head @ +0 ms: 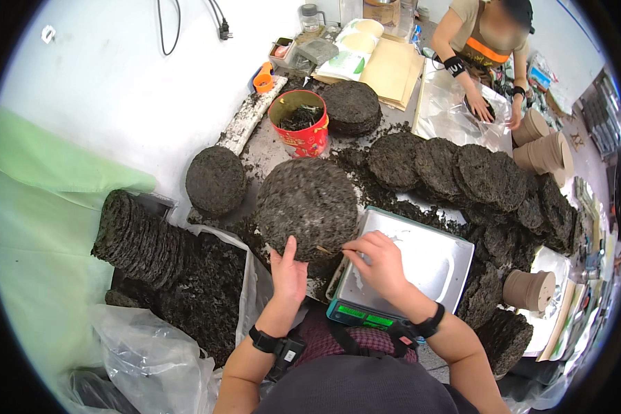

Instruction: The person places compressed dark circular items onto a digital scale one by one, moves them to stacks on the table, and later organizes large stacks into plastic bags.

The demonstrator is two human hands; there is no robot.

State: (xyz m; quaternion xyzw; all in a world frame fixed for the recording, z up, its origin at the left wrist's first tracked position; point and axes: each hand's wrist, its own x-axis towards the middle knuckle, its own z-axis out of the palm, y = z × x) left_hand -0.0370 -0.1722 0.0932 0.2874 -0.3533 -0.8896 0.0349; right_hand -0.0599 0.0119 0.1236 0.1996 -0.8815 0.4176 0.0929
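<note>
My left hand [289, 271] supports a large round cake of dark pressed leaf [310, 204], probably compressed tea, with the thumb over its near edge. The cake is tilted up towards me above the table and looks slightly blurred. At its lower right rim, the thumb and fingertips of my right hand [375, 256] pinch together. A small tan stem [323, 249] shows on the cake close to those fingertips. Under my right hand lies the bare steel pan of a digital scale [429, 259], its green display lit.
A red tin [302, 137] holds loose leaf. Other dark cakes [393, 160] lie overlapped along the right, and a stack [134, 240] leans at left above a lined box of loose leaf [207, 290]. Across the table, a co-worker's hand [478, 105] presses on clear film.
</note>
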